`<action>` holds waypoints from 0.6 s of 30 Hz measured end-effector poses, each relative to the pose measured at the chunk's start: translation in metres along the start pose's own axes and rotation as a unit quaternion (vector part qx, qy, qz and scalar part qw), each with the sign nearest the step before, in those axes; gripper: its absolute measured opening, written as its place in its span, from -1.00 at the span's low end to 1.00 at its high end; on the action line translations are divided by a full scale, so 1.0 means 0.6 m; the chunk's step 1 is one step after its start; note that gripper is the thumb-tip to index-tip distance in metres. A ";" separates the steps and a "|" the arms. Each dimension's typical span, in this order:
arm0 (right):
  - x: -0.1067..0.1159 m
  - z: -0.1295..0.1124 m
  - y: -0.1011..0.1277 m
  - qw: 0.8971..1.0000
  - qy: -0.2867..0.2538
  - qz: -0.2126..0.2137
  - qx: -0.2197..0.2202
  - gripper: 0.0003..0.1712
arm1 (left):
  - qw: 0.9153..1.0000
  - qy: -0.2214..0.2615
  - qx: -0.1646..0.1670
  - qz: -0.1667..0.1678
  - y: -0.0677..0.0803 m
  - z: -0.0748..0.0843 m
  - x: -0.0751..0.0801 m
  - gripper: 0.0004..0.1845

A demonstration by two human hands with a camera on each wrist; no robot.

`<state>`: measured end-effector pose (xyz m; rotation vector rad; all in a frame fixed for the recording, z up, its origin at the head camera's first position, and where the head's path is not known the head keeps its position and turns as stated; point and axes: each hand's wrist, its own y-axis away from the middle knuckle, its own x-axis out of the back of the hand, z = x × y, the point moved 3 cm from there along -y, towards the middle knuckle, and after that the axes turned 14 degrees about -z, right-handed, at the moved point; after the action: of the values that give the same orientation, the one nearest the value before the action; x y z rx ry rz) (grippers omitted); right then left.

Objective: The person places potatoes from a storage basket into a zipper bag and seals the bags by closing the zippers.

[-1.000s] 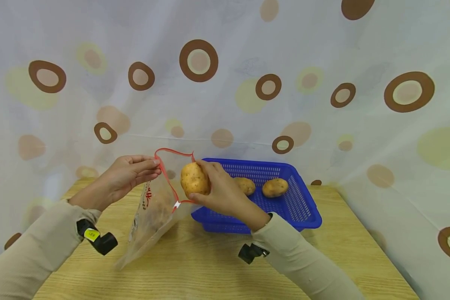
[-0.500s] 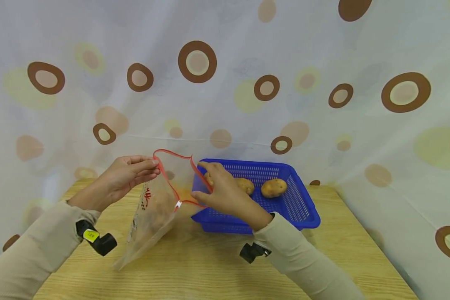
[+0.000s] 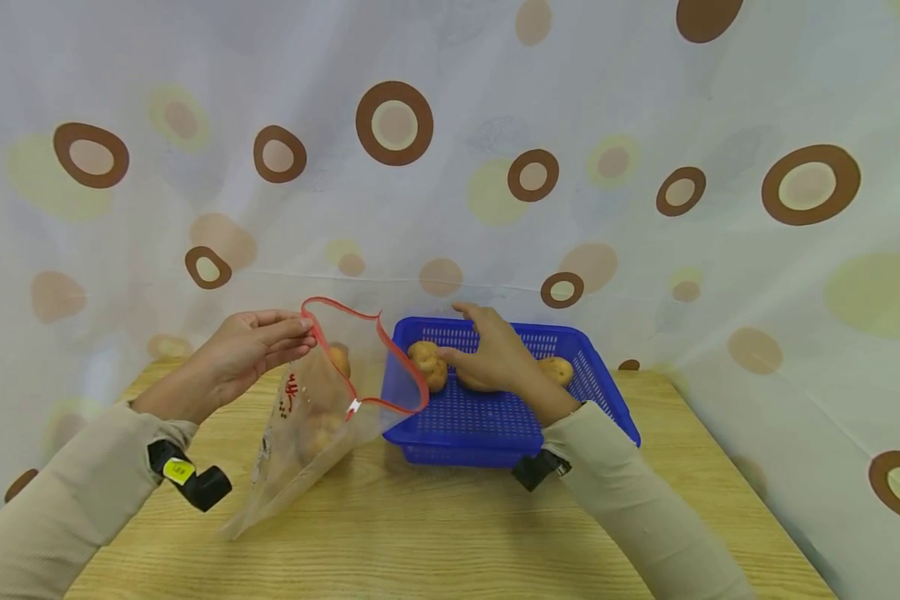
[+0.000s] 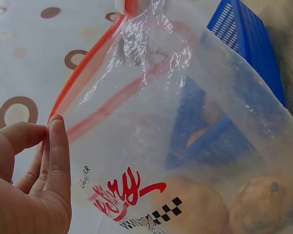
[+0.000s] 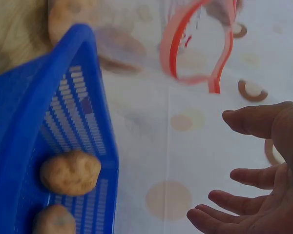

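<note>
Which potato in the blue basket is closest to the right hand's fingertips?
The leftmost potato in the blue basket, at its left end beside the bag. The right hand reaches over it; the other visible potato lies behind the wrist.

The left hand [image 3: 243,354] is raised at the left of the scene, palm turned inward, its straight fingers [image 4: 56,146] pressed together against the thumb in a pinch. The left forearm, in a beige sleeve, slants in from the near left. The right hand [image 3: 495,354] reaches farther out, fingers [image 5: 244,122] spread and loosely bent, gripping nothing. Its sleeved forearm runs back toward the near right.
</note>
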<state>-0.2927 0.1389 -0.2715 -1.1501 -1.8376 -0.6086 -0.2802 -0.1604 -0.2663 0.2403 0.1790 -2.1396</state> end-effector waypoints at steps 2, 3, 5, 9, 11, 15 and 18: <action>0.009 0.018 -0.003 1.000 -0.012 -0.005 -0.010 -0.19 | 1.000 0.005 -0.001 -0.004 0.001 0.001 0.000 -0.95; 0.013 0.027 -0.005 1.000 -0.018 -0.007 -0.015 -0.19 | 1.000 0.008 -0.001 -0.006 0.001 0.001 0.000 -0.95; 0.021 0.047 -0.008 0.999 -0.032 -0.012 -0.031 -0.18 | 1.000 0.012 -0.001 -0.007 0.001 0.001 0.000 -0.95; 0.036 0.090 -0.016 0.997 -0.042 -0.012 -0.064 -0.18 | 1.000 0.013 -0.002 -0.007 0.001 0.002 0.001 -0.95; 0.042 0.113 -0.020 0.996 -0.049 -0.010 -0.080 -0.18 | 1.000 0.013 -0.002 -0.007 0.001 0.002 0.001 -0.95; 0.048 0.161 -0.024 0.991 -0.072 -0.009 -0.110 -0.20 | 1.000 0.013 -0.002 -0.008 0.001 0.001 0.002 -0.95; 0.048 0.194 -0.025 0.987 -0.093 -0.009 -0.129 -0.20 | 1.000 0.015 -0.002 -0.009 0.000 0.000 0.002 -0.95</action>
<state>-0.3594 0.2338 -0.3054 -1.4026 -1.9689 -0.7894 -0.2808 -0.1616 -0.2667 0.2693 0.2023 -2.1536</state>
